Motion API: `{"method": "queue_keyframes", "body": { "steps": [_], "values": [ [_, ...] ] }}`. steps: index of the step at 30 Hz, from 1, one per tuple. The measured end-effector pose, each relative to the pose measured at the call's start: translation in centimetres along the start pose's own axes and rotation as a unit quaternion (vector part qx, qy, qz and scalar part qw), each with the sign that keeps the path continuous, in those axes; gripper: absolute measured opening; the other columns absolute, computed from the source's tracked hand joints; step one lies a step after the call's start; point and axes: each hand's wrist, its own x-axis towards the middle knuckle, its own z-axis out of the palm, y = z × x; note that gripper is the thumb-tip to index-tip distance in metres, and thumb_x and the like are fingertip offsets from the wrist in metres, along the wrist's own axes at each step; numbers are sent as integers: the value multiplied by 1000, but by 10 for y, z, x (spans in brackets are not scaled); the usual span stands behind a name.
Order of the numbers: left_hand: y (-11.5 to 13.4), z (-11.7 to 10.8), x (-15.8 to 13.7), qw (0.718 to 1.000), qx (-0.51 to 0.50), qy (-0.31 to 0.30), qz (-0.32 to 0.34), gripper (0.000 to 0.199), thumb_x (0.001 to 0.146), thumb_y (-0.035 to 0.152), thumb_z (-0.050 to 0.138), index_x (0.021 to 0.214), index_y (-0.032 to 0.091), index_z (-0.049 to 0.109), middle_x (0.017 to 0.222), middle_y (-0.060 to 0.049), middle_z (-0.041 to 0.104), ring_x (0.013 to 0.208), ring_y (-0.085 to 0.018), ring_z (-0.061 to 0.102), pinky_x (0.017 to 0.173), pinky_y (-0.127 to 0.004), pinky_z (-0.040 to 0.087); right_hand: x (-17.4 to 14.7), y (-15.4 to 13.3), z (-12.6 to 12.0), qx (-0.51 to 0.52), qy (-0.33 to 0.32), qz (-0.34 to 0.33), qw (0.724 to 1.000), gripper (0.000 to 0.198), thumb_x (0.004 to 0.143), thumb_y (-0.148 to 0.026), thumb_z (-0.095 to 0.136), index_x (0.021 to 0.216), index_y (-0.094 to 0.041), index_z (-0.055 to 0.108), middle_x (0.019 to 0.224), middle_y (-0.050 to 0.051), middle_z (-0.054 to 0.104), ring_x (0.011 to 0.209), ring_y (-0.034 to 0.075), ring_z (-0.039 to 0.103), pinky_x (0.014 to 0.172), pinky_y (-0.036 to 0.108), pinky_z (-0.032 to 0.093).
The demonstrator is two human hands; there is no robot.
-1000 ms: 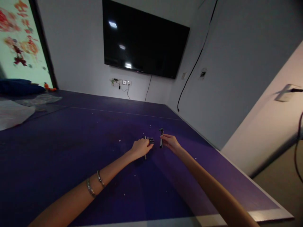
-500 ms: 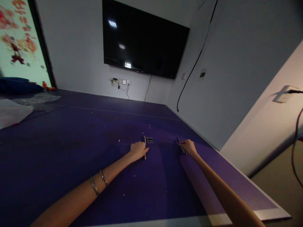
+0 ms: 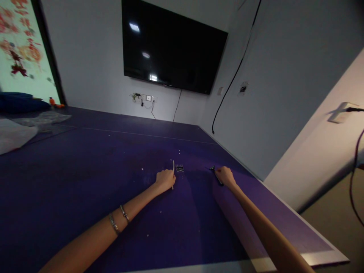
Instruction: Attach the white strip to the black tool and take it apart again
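Note:
My left hand [image 3: 165, 180] is closed around a thin, pale strip [image 3: 173, 165], held nearly upright just above the purple table. The strip sticks out above and below my fingers; its middle is hidden by them. Just right of it lies a small dark rectangular piece [image 3: 179, 168] with light lines, too small to make out further. To the right, my right hand [image 3: 226, 176] pinches the handle of what looks like a black razor [image 3: 220, 183]. Its short crosswise head points away to the upper left, and part of the handle is covered by my fingers.
Small white bits lie scattered over the purple table [image 3: 85, 182]. Clear plastic [image 3: 45, 118] and a white bag [image 3: 15, 134] lie at the far left. A black cable [image 3: 227, 96] hangs by the right wall; a large screen [image 3: 173, 45] is mounted ahead.
The strip in my left hand has turned slightly, and its dark side no longer shows. My right hand has shifted only a little, turning the razor so its head shows more broadly.

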Motion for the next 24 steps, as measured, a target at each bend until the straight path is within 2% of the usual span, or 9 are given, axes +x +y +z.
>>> {"method": "queue_keyframes", "body": {
  "steps": [2, 4, 6, 8, 9, 11, 15, 19, 24],
  "values": [
    [3, -5, -2, 1000, -3, 15, 3, 34, 86, 29, 35, 89, 14, 65, 91, -13, 67, 86, -26, 64, 72, -35, 49, -2, -19, -3, 87, 41, -20, 995, 21, 74, -23, 52, 73, -16, 71, 81, 11, 69, 81, 21, 63, 70, 26, 44],
    [10, -11, -6, 999, -10, 32, 13, 36, 87, 31, 33, 90, 15, 65, 91, -12, 67, 85, -25, 64, 72, -35, 48, -9, -46, -2, 263, 50, -11, 963, 19, 71, -27, 58, 81, -16, 70, 82, 9, 69, 78, 20, 62, 71, 28, 46],
    [20, -17, -11, 999, -15, 43, 25, 37, 88, 32, 31, 92, 15, 63, 90, -11, 67, 85, -24, 64, 73, -35, 48, -19, -76, 2, 454, -31, 41, 890, 23, 66, -29, 65, 85, -16, 68, 77, 7, 68, 69, 17, 62, 66, 28, 48],
    [32, -22, -17, 998, -16, 46, 36, 35, 88, 30, 32, 95, 15, 62, 89, -11, 67, 84, -24, 64, 73, -35, 47, -31, -103, 6, 603, -126, 92, 783, 24, 66, -31, 67, 86, -17, 66, 75, 6, 67, 65, 14, 62, 64, 27, 49],
    [38, -24, -20, 997, -16, 51, 50, 34, 88, 31, 32, 97, 15, 61, 89, -12, 67, 85, -24, 64, 74, -35, 47, -37, -115, 8, 640, -176, 106, 741, 23, 66, -30, 69, 84, -17, 65, 74, 5, 66, 63, 13, 62, 63, 26, 49],
    [46, -27, -25, 996, -15, 51, 65, 32, 87, 30, 34, 99, 15, 59, 90, -13, 67, 86, -25, 64, 73, -36, 47, -47, -132, 10, 672, -225, 114, 696, 19, 64, -28, 71, 78, -16, 64, 68, 3, 65, 58, 11, 60, 58, 23, 48],
    [52, -25, -29, 995, -20, 58, 82, 31, 88, 30, 34, 98, 15, 58, 88, -12, 67, 84, -26, 64, 71, -37, 48, -54, -141, 7, 682, -222, 106, 689, 19, 60, -25, 74, 70, -15, 61, 59, -1, 61, 51, 8, 56, 50, 19, 43],
    [51, -24, -33, 990, -33, 85, 111, 37, 90, 39, 29, 99, 15, 55, 90, -11, 66, 84, -25, 63, 71, -38, 48, -46, -123, 1, 680, -206, 111, 695, 18, 61, -26, 72, 73, -16, 63, 62, 0, 61, 55, 10, 57, 53, 20, 46],
    [42, -27, -31, 986, -36, 98, 131, 37, 90, 40, 29, 96, 15, 55, 96, -12, 63, 94, -23, 59, 77, -34, 46, -15, -62, -10, 609, -112, 121, 776, 17, 62, -29, 69, 73, -15, 65, 65, 3, 63, 56, 12, 58, 55, 22, 47]
  ]
}}
